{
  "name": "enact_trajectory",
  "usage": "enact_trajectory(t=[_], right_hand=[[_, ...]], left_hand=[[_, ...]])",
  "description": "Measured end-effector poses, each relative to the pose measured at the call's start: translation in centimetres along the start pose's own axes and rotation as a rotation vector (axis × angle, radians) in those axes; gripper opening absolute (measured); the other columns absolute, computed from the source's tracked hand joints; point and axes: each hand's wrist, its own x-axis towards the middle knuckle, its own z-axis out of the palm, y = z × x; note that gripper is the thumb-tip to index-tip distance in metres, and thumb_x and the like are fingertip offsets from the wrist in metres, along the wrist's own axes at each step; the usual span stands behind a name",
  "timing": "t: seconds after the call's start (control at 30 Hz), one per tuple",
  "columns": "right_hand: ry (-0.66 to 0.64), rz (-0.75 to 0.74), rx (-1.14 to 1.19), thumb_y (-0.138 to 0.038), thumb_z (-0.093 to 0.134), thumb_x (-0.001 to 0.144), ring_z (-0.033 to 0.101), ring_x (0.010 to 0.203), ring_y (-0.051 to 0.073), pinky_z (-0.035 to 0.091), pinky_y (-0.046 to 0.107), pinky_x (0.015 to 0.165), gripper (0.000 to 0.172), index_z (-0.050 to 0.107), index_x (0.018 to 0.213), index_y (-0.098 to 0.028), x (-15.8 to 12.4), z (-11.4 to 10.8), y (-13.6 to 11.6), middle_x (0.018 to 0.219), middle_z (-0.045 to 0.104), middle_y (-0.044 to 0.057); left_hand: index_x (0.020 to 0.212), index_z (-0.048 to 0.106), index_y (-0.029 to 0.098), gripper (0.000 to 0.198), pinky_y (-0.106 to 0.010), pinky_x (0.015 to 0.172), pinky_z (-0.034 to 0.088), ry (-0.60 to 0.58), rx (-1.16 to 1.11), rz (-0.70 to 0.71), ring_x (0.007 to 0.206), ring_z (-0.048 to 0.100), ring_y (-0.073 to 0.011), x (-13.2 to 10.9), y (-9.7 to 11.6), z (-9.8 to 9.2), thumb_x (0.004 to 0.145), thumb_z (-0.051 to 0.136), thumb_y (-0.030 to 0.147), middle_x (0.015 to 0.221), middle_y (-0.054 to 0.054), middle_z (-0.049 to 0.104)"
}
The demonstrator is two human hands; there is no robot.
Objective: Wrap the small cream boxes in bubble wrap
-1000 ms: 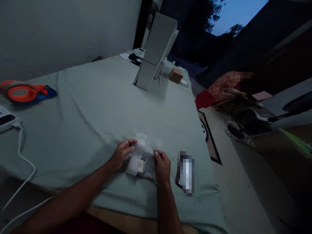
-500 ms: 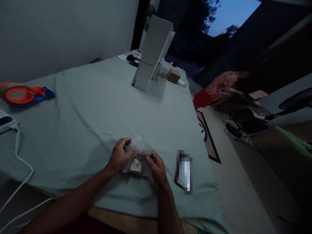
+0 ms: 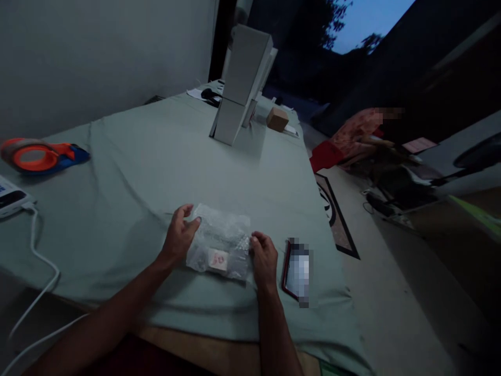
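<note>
A sheet of clear bubble wrap (image 3: 223, 224) lies spread on the cloth in front of me. On its near half rests a small whitish box (image 3: 217, 259) with red print on top. My left hand (image 3: 180, 233) grips the wrap's upper left edge, its thumb lying over the film. At the opposite side, my right hand (image 3: 265, 257) pinches the right edge between thumb and fingers. Neither hand touches the box.
A phone (image 3: 296, 271) lies right of my right hand. To the left are an orange and blue tape dispenser (image 3: 37, 156) and a white device (image 3: 13, 198) with a cable. Tall white boxes (image 3: 246, 68) and a brown carton (image 3: 277, 119) stand farther back. A person (image 3: 358, 133) sits beyond the table.
The bubble wrap, bunched around the box before, is now opened out flat. My hands have moved apart, the left one leftward and the right one rightward, uncovering the box.
</note>
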Motion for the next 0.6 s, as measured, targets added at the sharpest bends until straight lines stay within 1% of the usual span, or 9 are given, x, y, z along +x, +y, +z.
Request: enact_trajectory(t=[0.03, 0.07, 0.1, 0.13, 0.2, 0.27, 0.4, 0.5, 0.6], right_hand=[[0.017, -0.041, -0.035, -0.042, 0.063, 0.077, 0.061, 0.082, 0.018, 0.048, 0.030, 0.070, 0.035, 0.065, 0.100, -0.016, -0.3, -0.2, -0.5, 0.094, 0.069, 0.006], [0.008, -0.097, -0.082, -0.040, 0.062, 0.079, 0.061, 0.090, 0.019, 0.048, 0.031, 0.077, 0.034, 0.065, 0.103, -0.017, -0.7, -0.3, -1.1, 0.102, 0.068, 0.007], [-0.037, -0.176, -0.151, -0.039, 0.059, 0.082, 0.061, 0.097, 0.020, 0.047, 0.033, 0.082, 0.033, 0.065, 0.106, -0.018, -1.0, -0.3, -1.7, 0.108, 0.067, 0.008], [-0.120, -0.259, -0.226, -0.038, 0.056, 0.086, 0.060, 0.103, 0.021, 0.046, 0.034, 0.086, 0.031, 0.065, 0.109, -0.019, -1.4, -0.2, -2.4, 0.112, 0.067, 0.009], [-0.326, -0.384, -0.372, -0.036, 0.050, 0.091, 0.060, 0.107, 0.022, 0.045, 0.037, 0.092, 0.030, 0.065, 0.112, -0.022, -2.0, 0.1, -3.3, 0.115, 0.067, 0.008], [-0.457, -0.432, -0.482, -0.036, 0.047, 0.093, 0.061, 0.106, 0.022, 0.043, 0.040, 0.095, 0.030, 0.066, 0.113, -0.024, -2.5, 0.4, -3.9, 0.113, 0.069, 0.007], [-0.523, -0.419, -0.541, -0.039, 0.045, 0.095, 0.064, 0.095, 0.022, 0.046, 0.037, 0.088, 0.031, 0.068, 0.108, -0.024, -3.8, -0.7, -4.1, 0.099, 0.072, 0.005], [-0.702, -0.310, -0.501, -0.037, 0.040, 0.097, 0.064, 0.078, 0.018, 0.047, 0.029, 0.074, 0.031, 0.068, 0.103, -0.024, -5.3, -2.3, -4.1, 0.082, 0.070, 0.001], [-0.827, -0.199, -0.550, -0.030, 0.041, 0.097, 0.062, 0.073, 0.016, 0.044, 0.026, 0.067, 0.026, 0.066, 0.093, -0.023, -6.8, -3.3, -3.7, 0.079, 0.069, -0.001]], left_hand=[[0.119, 0.054, 0.021, 0.041, -0.037, 0.092, 0.044, 0.012, 0.137, 0.134, 0.115, 0.051, -0.0256, -0.6, 0.4, -0.3, 0.080, 0.058, 0.033, 0.127, -0.010, 0.056], [0.117, 0.056, 0.021, 0.037, -0.040, 0.097, 0.041, -0.025, 0.253, 0.267, 0.117, 0.049, -0.0268, -1.2, 0.7, -0.6, 0.080, 0.057, 0.030, 0.125, -0.009, 0.057], [0.113, 0.059, 0.022, 0.033, -0.043, 0.101, 0.038, -0.112, 0.340, 0.395, 0.119, 0.048, -0.0273, -1.7, 1.0, -0.7, 0.081, 0.055, 0.027, 0.122, -0.009, 0.060], [0.113, 0.060, 0.021, 0.032, -0.044, 0.104, 0.036, -0.198, 0.406, 0.498, 0.120, 0.048, -0.0276, -2.1, 1.2, -0.8, 0.082, 0.054, 0.026, 0.120, -0.009, 0.061], [0.121, 0.058, 0.019, 0.038, -0.044, 0.106, 0.035, -0.327, 0.506, 0.577, 0.120, 0.049, -0.0284, -2.5, 1.5, -0.8, 0.084, 0.053, 0.028, 0.120, -0.011, 0.062], [0.131, 0.051, 0.017, 0.048, -0.044, 0.102, 0.037, -0.394, 0.584, 0.520, 0.114, 0.053, -0.0292, -2.7, 1.6, -0.6, 0.086, 0.052, 0.035, 0.116, -0.013, 0.063], [0.138, 0.045, 0.017, 0.052, -0.036, 0.085, 0.044, -0.549, 0.598, 0.356, 0.090, 0.061, -0.0248, -3.5, 1.9, -1.6, 0.093, 0.042, 0.043, 0.091, -0.008, 0.068], [0.136, 0.047, 0.023, 0.045, -0.029, 0.070, 0.042, -0.680, 0.538, 0.268, 0.078, 0.063, -0.0216, -4.9, 1.7, -3.2, 0.096, 0.038, 0.042, 0.085, -0.004, 0.069], [0.127, 0.056, 0.025, 0.038, -0.029, 0.066, 0.041, -0.769, 0.645, 0.233, 0.071, 0.064, -0.0225, -6.1, 0.8, -4.4, 0.094, 0.044, 0.039, 0.072, -0.002, 0.067]])
